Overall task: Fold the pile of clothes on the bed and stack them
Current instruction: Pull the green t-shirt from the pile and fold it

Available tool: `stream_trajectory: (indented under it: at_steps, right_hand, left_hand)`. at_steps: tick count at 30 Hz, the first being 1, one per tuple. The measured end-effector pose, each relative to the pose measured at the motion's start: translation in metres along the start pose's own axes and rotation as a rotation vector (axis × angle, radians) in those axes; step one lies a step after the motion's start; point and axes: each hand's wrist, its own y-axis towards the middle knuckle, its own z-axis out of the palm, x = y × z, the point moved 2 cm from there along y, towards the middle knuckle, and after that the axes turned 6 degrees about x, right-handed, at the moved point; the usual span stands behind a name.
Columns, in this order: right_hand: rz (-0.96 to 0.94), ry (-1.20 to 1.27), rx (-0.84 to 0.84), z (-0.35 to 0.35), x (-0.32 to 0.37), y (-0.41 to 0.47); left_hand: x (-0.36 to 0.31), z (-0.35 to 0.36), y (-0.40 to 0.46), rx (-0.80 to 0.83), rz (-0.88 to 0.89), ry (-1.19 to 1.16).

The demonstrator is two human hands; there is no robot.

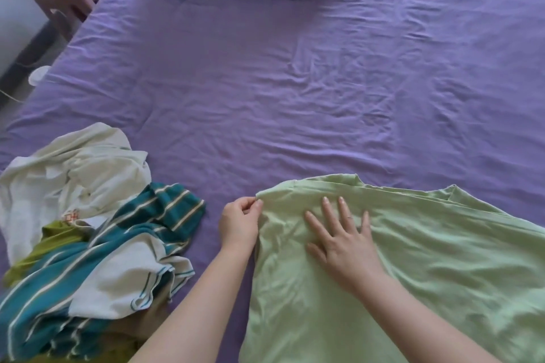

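Head view: her left hand (239,222) pinches the green shirt's (413,268) corner, pulling it taut, while the right hand (339,233) lies flat on it as anchor; the unfolded pile (88,215) waits beyond the left hand.

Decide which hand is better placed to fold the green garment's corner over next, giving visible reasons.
Probably the left hand: it already pinches the light green garment at its corner, while the right hand lies flat, pinning the cloth.
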Motion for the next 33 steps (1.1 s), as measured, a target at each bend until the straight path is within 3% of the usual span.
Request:
stream_trajectory:
  at_steps: [4,8,11,14,19,23,28,33]
  right_hand:
    - [0.179,0.089,0.105,-0.008,-0.014,0.043]
    - [0.221,0.128,0.198,-0.030,-0.009,0.051]
    - [0.208,0.168,0.019,-0.041,0.013,0.035]
    - [0.029,0.339,-0.173,-0.049,0.052,0.028]
    - [0.195,0.312,-0.023,-0.050,0.101,0.046]
    - [0.234,0.247,-0.070,-0.052,0.098,0.056]
    - [0.137,0.808,-0.160,-0.057,0.042,0.035]
    - [0.253,1.272,-0.340,-0.060,-0.037,-0.024]
  left_hand:
    - [0.006,0.008,-0.008,0.001,-0.141,-0.046]
    - [0.014,0.015,-0.030,0.224,-0.302,-0.157]
    - [0.024,0.012,-0.057,0.259,-0.252,-0.158]
    - [0.038,0.008,-0.088,0.296,-0.190,-0.194]
    - [0.069,-0.001,-0.124,0.244,-0.248,-0.329]
    - [0.072,-0.008,-0.141,0.222,-0.251,-0.462]
    - [0.050,-0.012,-0.166,0.344,-0.231,-0.605]
    - [0.012,0.019,-0.197,0.582,-0.139,-0.599]
